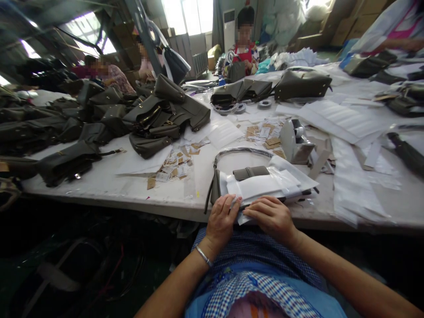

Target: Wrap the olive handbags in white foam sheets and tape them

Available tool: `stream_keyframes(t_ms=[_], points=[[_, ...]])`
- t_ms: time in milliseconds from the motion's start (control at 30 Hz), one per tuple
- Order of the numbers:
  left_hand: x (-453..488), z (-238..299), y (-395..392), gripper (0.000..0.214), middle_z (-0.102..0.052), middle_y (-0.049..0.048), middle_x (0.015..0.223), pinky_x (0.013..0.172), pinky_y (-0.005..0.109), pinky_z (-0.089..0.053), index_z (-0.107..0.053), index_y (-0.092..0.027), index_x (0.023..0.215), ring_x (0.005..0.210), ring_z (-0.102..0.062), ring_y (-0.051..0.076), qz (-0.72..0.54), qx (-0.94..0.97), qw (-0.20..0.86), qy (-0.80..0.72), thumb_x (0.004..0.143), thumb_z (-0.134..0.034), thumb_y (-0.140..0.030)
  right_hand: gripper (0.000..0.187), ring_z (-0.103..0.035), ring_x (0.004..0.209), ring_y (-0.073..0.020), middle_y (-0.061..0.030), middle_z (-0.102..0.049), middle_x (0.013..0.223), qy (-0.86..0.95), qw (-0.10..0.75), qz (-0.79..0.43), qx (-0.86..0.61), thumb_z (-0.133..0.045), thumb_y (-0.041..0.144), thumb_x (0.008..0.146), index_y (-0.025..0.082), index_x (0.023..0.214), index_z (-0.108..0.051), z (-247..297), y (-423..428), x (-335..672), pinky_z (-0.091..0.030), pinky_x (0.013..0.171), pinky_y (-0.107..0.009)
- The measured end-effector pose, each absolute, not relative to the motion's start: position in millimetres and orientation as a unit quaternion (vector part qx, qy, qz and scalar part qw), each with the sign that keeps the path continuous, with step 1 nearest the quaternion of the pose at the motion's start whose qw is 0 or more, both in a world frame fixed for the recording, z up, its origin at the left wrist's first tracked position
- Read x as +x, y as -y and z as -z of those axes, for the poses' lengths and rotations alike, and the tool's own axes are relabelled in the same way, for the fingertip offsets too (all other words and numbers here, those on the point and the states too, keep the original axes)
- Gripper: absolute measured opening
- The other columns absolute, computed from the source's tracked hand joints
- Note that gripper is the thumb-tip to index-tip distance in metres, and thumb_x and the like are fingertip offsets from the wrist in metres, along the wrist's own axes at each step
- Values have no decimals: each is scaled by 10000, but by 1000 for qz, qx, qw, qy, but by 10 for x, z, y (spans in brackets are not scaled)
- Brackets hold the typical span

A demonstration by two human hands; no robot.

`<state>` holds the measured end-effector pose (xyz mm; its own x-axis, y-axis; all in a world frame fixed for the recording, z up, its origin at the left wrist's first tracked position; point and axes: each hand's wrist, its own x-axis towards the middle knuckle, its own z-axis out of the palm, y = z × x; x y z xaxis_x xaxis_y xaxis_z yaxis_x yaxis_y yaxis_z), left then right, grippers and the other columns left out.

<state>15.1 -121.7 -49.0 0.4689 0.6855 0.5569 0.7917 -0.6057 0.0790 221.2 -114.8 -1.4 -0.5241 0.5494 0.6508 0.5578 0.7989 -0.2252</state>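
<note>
A dark olive-grey handbag point(213, 187) lies at the table's near edge, partly covered by a white wrapping sheet point(255, 189). Its looped handle point(243, 150), in a clear wrap, arches away from me, and a grey strap with a flap point(251, 172) shows on top of the white. My left hand point(221, 219) has its fingers closed on the sheet at the bag's near edge. Beside it, my right hand point(273, 217) pinches the same edge with bent fingers. A corner of the sheet hangs between the two hands; my fingertips are partly hidden.
A tape dispenser point(293, 141) stands just beyond the bag. Paper tags point(179, 165) lie scattered to the left, near a large pile of handbags point(162, 115). Stacked white foam sheets point(347, 119) are at the right. A co-worker point(245, 53) handles a bag across the table.
</note>
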Motion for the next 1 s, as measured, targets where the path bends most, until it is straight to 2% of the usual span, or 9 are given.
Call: stream_keyframes(t_ms=[133, 233, 367, 467, 600, 733, 867, 1000], points=[[137, 491, 1247, 486, -631, 105, 1240, 1133, 438, -427, -473, -168, 1432, 1202, -566, 228, 295, -851, 81, 427, 953, -527, -106, 205, -633, 812, -159, -9, -731, 852, 880, 345, 20, -324, -559, 169, 957, 260, 1046, -721, -79, 1037, 2181, -438, 824, -318], [114, 481, 1242, 440, -641, 89, 1213, 1131, 424, -432, -512, -173, 1393, 1175, -579, 207, 319, -847, 58, 422, 959, -524, -104, 204, -637, 820, -157, -10, -729, 844, 890, 320, 22, -323, -554, 188, 968, 268, 1053, -721, -128, 966, 2155, -431, 842, -327], [85, 475, 1234, 366, -654, 76, 1224, 1108, 432, -461, -550, -181, 1336, 1175, -586, 203, 351, -842, 25, 408, 983, -484, -116, 197, -652, 935, -172, -25, -746, 963, 909, 300, 32, -288, -528, 190, 984, 237, 1048, -709, -147, 868, 2136, -419, 916, -348], [74, 491, 1227, 300, -665, 74, 1215, 1107, 429, -465, -589, -172, 1263, 1179, -589, 204, 371, -835, 2, 406, 982, -493, -127, 201, -653, 932, -173, -39, -739, 971, 918, 273, 17, -285, -505, 190, 990, 201, 1030, -702, -140, 799, 2112, -427, 852, -329], [69, 497, 1210, 262, -677, 71, 1181, 1094, 406, -481, -591, -163, 1211, 1151, -602, 197, 394, -824, -10, 407, 962, -526, -117, 172, -620, 817, -167, -35, -702, 862, 907, 222, -23, -356, -546, 222, 966, 216, 915, -711, -147, 739, 2060, -411, 747, -312], [62, 476, 1201, 223, -692, 78, 1130, 1056, 395, -512, -577, -149, 1171, 1107, -618, 204, 413, -815, -11, 407, 957, -522, -116, 150, -583, 851, -185, -38, -668, 870, 887, 209, -71, -406, -589, 288, 953, 217, 854, -677, -157, 719, 2016, -433, 775, -305], [50, 479, 1200, 275, -699, 83, 1126, 1039, 389, -526, -547, -138, 1231, 1110, -620, 206, 422, -809, -14, 409, 963, -494, -117, 180, -568, 877, -203, -42, -642, 868, 865, 203, -78, -452, -623, 354, 934, 213, 824, -634, -175, 720, 1989, -455, 767, -310], [34, 497, 1200, 362, -690, 83, 1163, 1043, 392, -523, -503, -139, 1330, 1127, -612, 215, 412, -815, -19, 407, 968, -496, -134, 158, -579, 892, -197, -31, -635, 872, 863, 166, -77, -470, -627, 339, 930, 221, 826, -630, -225, 711, 1965, -446, 744, -296]])
